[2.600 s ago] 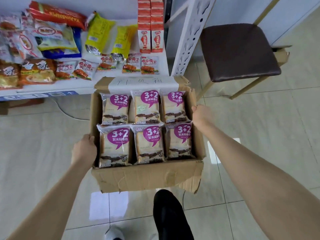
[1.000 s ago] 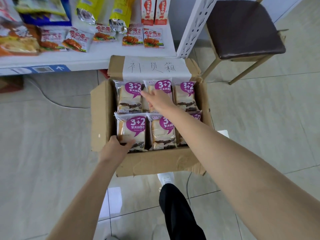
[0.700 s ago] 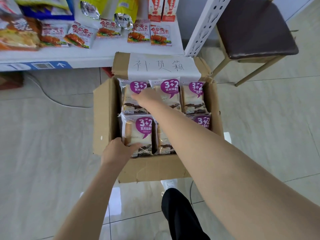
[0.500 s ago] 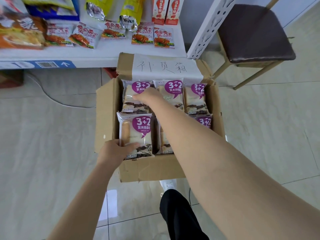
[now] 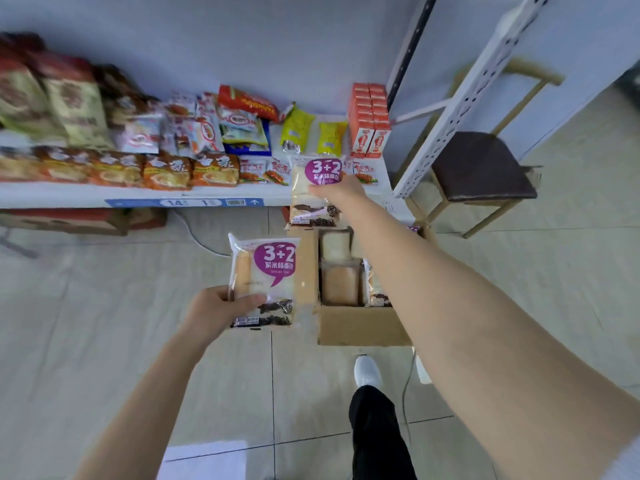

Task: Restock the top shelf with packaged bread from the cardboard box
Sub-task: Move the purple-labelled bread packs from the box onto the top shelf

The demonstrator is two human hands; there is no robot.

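Observation:
My left hand (image 5: pixel 218 311) grips one bread packet (image 5: pixel 265 278), clear wrap with a purple "3+2" label, held above the floor just left of the cardboard box (image 5: pixel 360 329). My right hand (image 5: pixel 341 192) holds a second bread packet (image 5: pixel 315 192) higher up, in front of the white shelf (image 5: pixel 138 197) edge and above the box's far end. More bread packets (image 5: pixel 339 284) lie in the box, partly hidden by my right forearm.
The shelf carries many snack bags (image 5: pixel 166 171), yellow pouches (image 5: pixel 313 133) and orange cartons (image 5: pixel 370 123). A white perforated shelf post (image 5: pixel 464 102) and a dark-seated chair (image 5: pixel 479 168) stand to the right. My foot (image 5: pixel 367 370) is on the tiled floor behind the box.
Both hands have lifted a bread packet each out of the box. The right one has risen toward the shelf; the left one has swung out left of the box. The view has tilted upward.

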